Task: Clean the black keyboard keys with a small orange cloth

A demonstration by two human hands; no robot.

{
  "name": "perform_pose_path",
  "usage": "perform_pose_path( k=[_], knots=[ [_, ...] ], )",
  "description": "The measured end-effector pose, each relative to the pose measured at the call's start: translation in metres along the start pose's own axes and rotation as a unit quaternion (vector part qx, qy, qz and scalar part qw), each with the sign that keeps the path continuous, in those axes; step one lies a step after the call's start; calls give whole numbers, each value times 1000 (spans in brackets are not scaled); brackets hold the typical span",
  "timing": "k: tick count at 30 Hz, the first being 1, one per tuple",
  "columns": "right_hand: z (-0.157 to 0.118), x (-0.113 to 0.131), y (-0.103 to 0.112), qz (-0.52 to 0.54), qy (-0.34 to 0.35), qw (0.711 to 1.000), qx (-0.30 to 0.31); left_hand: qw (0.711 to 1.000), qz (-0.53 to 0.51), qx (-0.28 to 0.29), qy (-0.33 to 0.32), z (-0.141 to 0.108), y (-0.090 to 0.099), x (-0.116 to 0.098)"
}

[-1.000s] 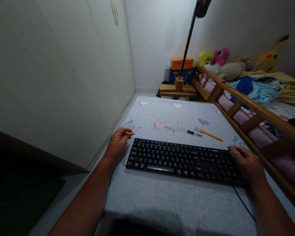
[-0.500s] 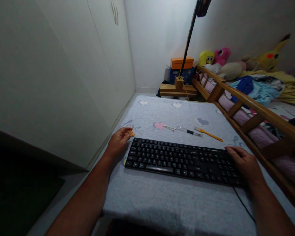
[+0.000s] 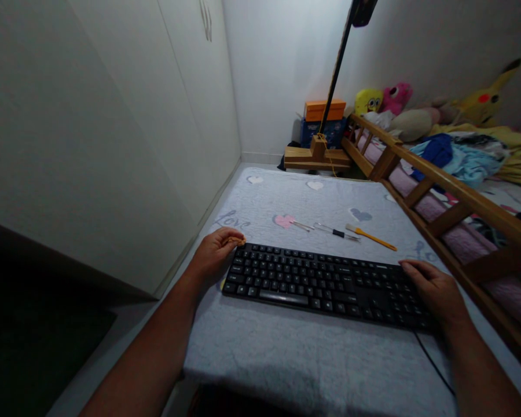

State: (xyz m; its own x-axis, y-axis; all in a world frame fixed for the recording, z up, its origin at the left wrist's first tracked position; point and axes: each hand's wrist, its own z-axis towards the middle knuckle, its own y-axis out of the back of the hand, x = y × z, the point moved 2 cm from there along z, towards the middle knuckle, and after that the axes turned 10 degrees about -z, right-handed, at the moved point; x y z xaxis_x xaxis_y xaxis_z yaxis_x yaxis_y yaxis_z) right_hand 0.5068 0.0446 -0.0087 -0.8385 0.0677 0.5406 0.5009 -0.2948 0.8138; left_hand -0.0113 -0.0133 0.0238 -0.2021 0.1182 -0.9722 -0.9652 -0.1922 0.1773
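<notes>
A black keyboard (image 3: 325,284) lies flat on the table, its cable (image 3: 434,362) trailing off toward the near right. My left hand (image 3: 217,252) is closed on a small orange-brown cloth (image 3: 234,240) and presses it at the keyboard's far left corner. Around the keyboard's right end my right hand (image 3: 434,292) is closed, thumb along the far edge; its other fingers are partly hidden. Beyond the keyboard lie cotton swabs (image 3: 303,226), a thin metal tool with a black grip (image 3: 337,233) and a yellow-handled brush (image 3: 373,236).
A pale cloth with heart prints covers the table (image 3: 269,197). White cabinet doors (image 3: 156,116) rise on the left. To the right runs a wooden bed rail (image 3: 443,174), with plush toys and clothes behind it. A wooden stand (image 3: 316,153) with a dark pole is beyond the table.
My left hand has moved slightly right, bringing the cloth from beside the keyboard onto its far left corner. My right hand keeps its hold. The view has shifted a little.
</notes>
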Motion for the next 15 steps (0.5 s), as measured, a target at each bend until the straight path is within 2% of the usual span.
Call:
perform_pose_path(
  k=[7,12,15],
  knots=[
    [2,-4,-2,-9,21,1000,-11,998,52,10,-13,2,6,7],
    [1,0,0,-16,17,1000,4,994,93,6,-51,3,8,2],
    [0,1,1,-17,13,1000,7,994,99,12,-36,2,6,0]
  ],
)
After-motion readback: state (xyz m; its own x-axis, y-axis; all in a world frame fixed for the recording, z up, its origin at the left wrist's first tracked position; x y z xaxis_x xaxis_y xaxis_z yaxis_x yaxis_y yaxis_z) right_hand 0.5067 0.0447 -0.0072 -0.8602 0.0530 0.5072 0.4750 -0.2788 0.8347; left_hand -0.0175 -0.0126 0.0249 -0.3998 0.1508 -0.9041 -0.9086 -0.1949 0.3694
